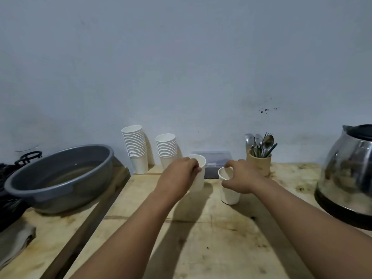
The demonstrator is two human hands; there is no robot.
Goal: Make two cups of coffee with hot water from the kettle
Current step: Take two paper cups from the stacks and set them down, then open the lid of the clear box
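Observation:
Two white paper cups stand in the middle of the wooden table (201, 248). My left hand (179, 178) grips the left cup (200, 176) from its left side, near the rim. My right hand (241, 178) holds the right cup (229, 194) by its rim and upper wall. Both cups are upright, and the right one looks empty inside. A glass kettle (348, 176) with a black lid and base stands at the far right. Behind the cups lies a clear-lidded box (213, 158) with dark contents.
Two stacks of paper cups (136, 148) (166, 148) stand against the wall. A wooden holder with spoons and forks (259, 156) is behind my right hand. A grey basin (60, 176) holding water sits on the left, beside a black bag (8, 198).

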